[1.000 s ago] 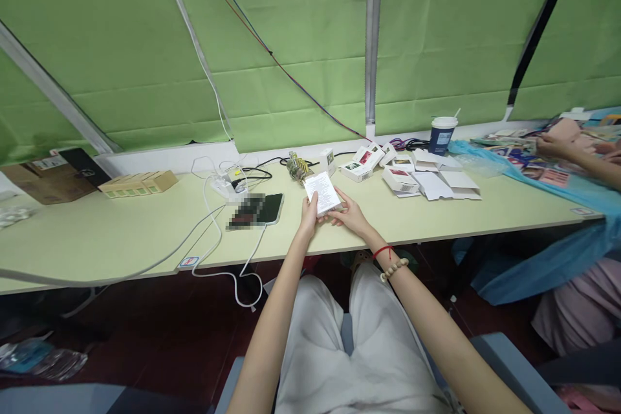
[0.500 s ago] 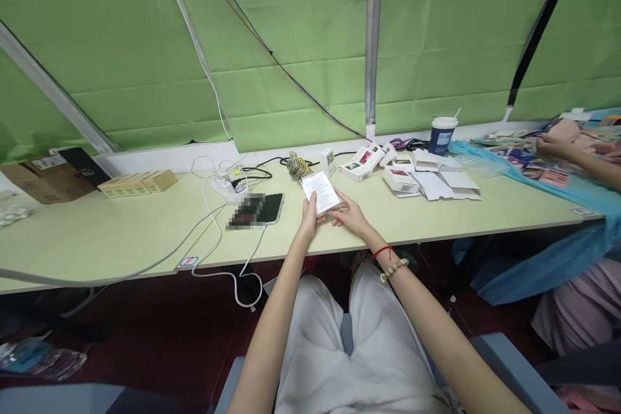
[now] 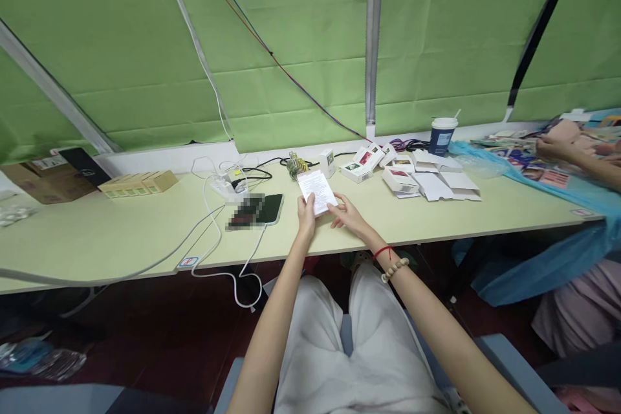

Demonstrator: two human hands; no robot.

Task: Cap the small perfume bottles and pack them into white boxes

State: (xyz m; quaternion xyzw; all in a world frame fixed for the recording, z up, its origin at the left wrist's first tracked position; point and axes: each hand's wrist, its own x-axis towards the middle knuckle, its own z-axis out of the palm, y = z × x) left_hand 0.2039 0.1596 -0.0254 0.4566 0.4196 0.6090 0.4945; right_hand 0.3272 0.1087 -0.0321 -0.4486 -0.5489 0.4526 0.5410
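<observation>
Just above the table's front edge, a flat white box [image 3: 317, 190] with lines of small print faces up, tilted slightly. My left hand [image 3: 306, 215] grips its lower left side, thumb on top of the print. The lower right corner is between the thumb and fingers of my right hand [image 3: 350, 217], whose wrist carries a red cord and a beaded bracelet. A small white box [image 3: 326, 163] stands upright beyond the held one, beside a bundle of clear and yellow objects [image 3: 294, 165] that I cannot make out.
Several picture-printed white boxes [image 3: 400, 180] and unfolded white cartons [image 3: 444, 182] lie to the right, near a lidded cup [image 3: 442, 136]. Left are a phone [image 3: 270, 209], a power strip [image 3: 222, 187] with cables and tan boxes [image 3: 140, 184]. Another person's hand [image 3: 555, 147] is far right.
The white box has shifted slightly left and turned its printed face more toward me. My right thumb has come onto its corner. Other things on the table stay put.
</observation>
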